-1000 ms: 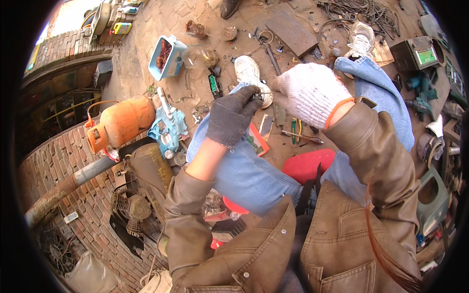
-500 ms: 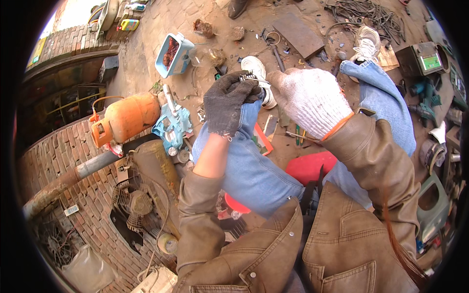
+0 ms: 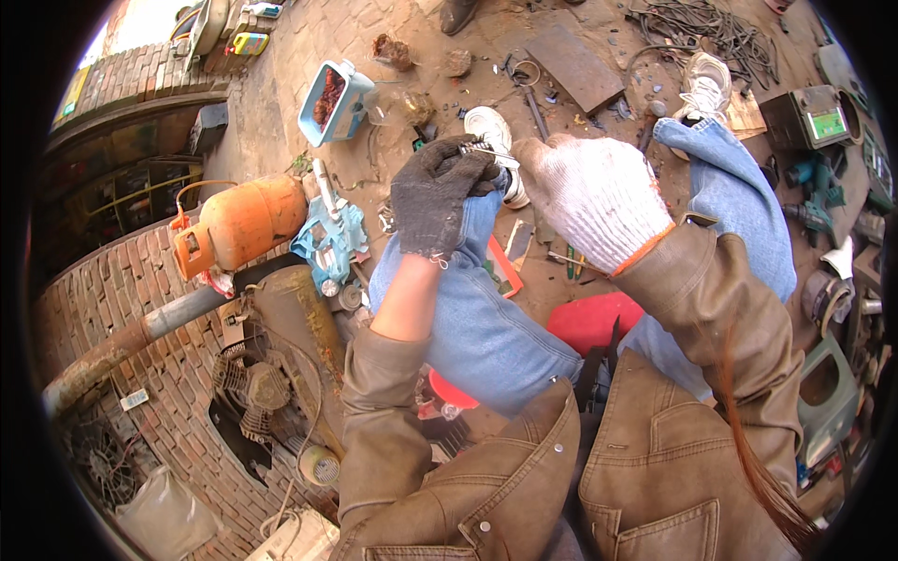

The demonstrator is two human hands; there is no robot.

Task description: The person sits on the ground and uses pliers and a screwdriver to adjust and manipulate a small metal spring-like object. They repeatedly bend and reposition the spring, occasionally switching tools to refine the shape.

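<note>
My left hand (image 3: pixel 432 198), in a black work glove, is closed with thumb and fingers pinched on a small ridged metal piece (image 3: pixel 475 147), perhaps a coil or a thread; its exact kind is too small to tell. From it a thin bright metal rod (image 3: pixel 503 154) points toward my right hand (image 3: pixel 594 187). That hand wears a white knit glove with an orange cuff. Its fingers are curled together at the rod's end, hiding whatever they grip. Both hands are raised over my knees, a small gap apart.
An orange gas cylinder (image 3: pixel 251 224) and a blue tub of reddish-brown material (image 3: pixel 329 105) stand left. Ahead lie a flat metal plate (image 3: pixel 572 67) and tangled cables (image 3: pixel 716 39). A dark battery-like box (image 3: pixel 812 120) and a teal power drill (image 3: pixel 819 194) are at right.
Both hands keep nearly the same pose and grip. My right hand has shifted very slightly; the view has moved a little.
</note>
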